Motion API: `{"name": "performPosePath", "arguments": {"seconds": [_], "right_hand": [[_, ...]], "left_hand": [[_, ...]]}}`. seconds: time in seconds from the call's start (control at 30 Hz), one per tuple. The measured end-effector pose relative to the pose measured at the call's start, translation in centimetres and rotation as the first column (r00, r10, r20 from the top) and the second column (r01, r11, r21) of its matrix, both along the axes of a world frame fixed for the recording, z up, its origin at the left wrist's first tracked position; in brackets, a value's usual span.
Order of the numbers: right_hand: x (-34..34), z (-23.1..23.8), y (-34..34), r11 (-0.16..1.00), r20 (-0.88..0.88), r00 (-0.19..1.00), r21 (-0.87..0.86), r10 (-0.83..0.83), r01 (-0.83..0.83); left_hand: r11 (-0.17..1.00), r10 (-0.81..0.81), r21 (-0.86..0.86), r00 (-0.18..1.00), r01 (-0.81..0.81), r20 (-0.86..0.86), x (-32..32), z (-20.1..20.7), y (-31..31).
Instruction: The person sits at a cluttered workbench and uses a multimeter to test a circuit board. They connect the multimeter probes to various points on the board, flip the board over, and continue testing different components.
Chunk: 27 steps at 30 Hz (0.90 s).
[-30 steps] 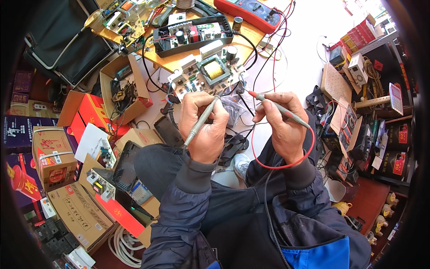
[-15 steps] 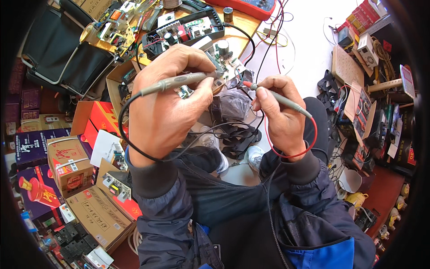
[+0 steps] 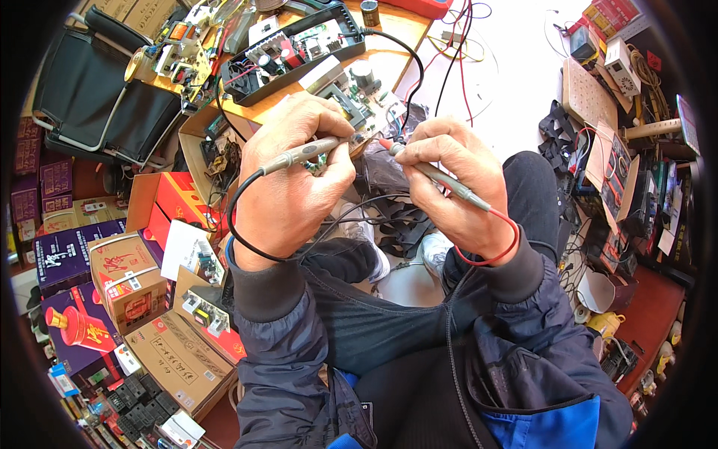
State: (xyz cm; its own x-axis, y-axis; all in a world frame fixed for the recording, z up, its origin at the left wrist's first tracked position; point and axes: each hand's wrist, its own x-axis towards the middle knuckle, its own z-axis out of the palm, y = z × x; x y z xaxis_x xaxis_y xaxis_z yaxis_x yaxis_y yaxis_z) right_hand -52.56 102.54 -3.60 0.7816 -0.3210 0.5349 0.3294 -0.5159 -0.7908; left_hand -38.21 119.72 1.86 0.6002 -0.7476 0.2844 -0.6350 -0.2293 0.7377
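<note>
In my left hand [image 3: 292,183] is a grey test probe [image 3: 305,152] with a black lead, pinched between thumb and fingers. My right hand [image 3: 467,187] grips a second grey test probe [image 3: 449,187], with a red collar near its tip and a red lead looping below the wrist. Both probes point at the near end of a circuit board [image 3: 378,96] with a transformer and capacitors, at the table's edge. My left fingers hide part of the board. Whether either tip touches it, I cannot tell.
Behind the board, an open black case [image 3: 299,54] holds another circuit board on the wooden table [image 3: 400,30]. Loose boards [image 3: 179,56] are heaped at the far left. Cardboard boxes [image 3: 179,363] crowd my left side. A black chair [image 3: 105,90] stands beyond them. Cables [image 3: 374,206] hang near my feet.
My right hand has moved left and slightly up, bringing its probe closer to the board and to my left hand. The board now sits more upright in view, and the whole view has shifted slightly.
</note>
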Motion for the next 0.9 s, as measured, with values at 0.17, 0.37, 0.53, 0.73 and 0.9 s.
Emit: {"name": "performPosePath", "arguments": {"seconds": [0.17,0.37,0.53,0.73,0.9], "right_hand": [[0.06,0.00,0.19,1.000,-0.011,1.000,0.028,0.001,0.000],[-0.02,0.21,-0.01,1.000,-0.002,1.000,0.003,0.011,-0.011],[-0.05,0.23,-0.03,1.000,-0.010,1.000,0.017,0.014,-0.014],[-0.09,0.32,-0.07,0.999,-0.012,0.999,0.037,0.032,-0.031],[0.30,-0.06,-0.08,0.996,0.017,0.999,0.081,0.047,-0.049]], "left_hand": [[1.000,-0.001,-0.010,1.000,0.001,0.021,0.18,-0.22,-0.11],[1.000,-0.016,0.008,1.000,0.016,0.007,0.14,-0.53,-0.27],[0.999,0.008,-0.047,0.998,-0.005,0.062,0.16,-0.90,-0.75],[0.999,-0.001,-0.038,0.998,0.004,0.061,0.31,-0.86,-0.78],[0.999,-0.003,-0.045,0.998,0.006,0.070,0.41,-0.88,-0.76]]}}
